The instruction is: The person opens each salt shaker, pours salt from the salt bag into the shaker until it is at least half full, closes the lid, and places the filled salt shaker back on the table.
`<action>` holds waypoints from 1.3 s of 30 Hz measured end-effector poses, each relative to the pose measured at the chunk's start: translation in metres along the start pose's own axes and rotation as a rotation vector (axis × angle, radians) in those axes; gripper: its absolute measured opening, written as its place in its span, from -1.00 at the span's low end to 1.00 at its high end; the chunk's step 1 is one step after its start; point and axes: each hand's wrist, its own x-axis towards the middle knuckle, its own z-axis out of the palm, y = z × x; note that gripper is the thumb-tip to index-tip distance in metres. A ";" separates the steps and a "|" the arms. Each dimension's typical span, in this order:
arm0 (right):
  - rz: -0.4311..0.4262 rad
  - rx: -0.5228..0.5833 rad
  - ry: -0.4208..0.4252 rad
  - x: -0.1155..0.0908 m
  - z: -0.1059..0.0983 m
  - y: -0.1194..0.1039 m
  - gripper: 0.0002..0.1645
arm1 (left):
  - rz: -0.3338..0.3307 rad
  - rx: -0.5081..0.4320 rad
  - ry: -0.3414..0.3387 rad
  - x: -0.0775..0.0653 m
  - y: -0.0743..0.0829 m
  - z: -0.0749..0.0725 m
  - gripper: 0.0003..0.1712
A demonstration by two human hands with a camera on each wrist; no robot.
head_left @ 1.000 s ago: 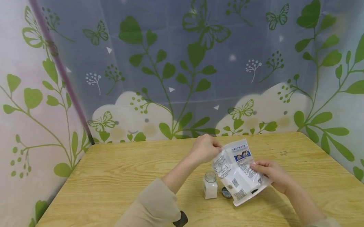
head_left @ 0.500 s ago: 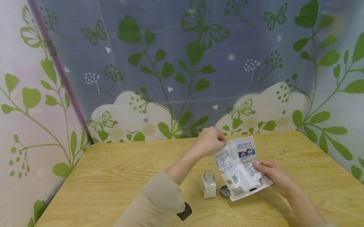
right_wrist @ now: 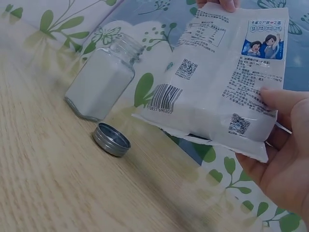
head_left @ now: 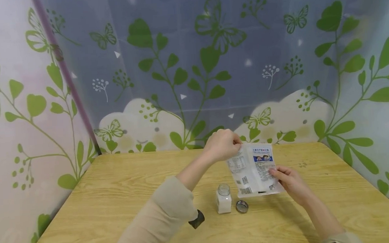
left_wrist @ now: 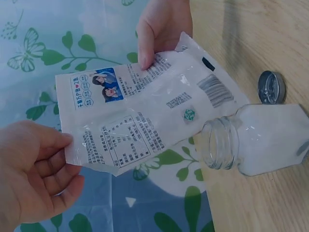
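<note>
Both hands hold a white printed plastic pouch (head_left: pixel 254 171) up over the table, its text-covered side facing the head camera. My left hand (head_left: pixel 223 145) pinches the pouch's upper left corner between thumb and fingers. At the lower right side, my right hand (head_left: pixel 291 182) grips it, thumb on the printed face and fingers behind. Just left of the pouch stands a glass jar (head_left: pixel 224 199), uncapped and upright, with white contents up to about its shoulder. Its metal screw lid (head_left: pixel 242 206) lies beside it with the hollow inside facing up.
The wooden table (head_left: pixel 129 198) reaches back to a patterned curtain (head_left: pixel 192 81) with leaves and butterflies. A black band (head_left: pixel 196 219) shows at the left sleeve.
Both hands have raised the pouch a little, and its lower edge has swung up to near level. The lid, partly covered before, now shows whole. Jar and lid stay in place.
</note>
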 end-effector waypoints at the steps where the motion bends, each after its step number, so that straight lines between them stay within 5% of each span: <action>1: 0.007 -0.038 0.014 0.001 0.000 0.000 -0.77 | 0.002 0.010 0.001 0.001 0.000 0.000 -0.76; 9: 0.066 -0.345 0.054 0.015 0.002 -0.012 -0.47 | 0.026 0.089 0.047 0.007 -0.005 -0.004 -0.76; 20: 0.017 -0.495 0.023 0.051 0.005 -0.023 -0.58 | -0.007 0.141 0.125 0.015 -0.022 -0.010 -0.74; 28: 0.059 -0.510 -0.020 0.071 0.015 -0.020 -0.68 | -0.047 0.231 0.188 0.017 -0.035 -0.014 -0.72; 39: 0.043 -0.530 0.059 0.096 0.027 -0.014 -0.80 | -0.020 0.448 0.317 0.019 -0.046 -0.013 -0.77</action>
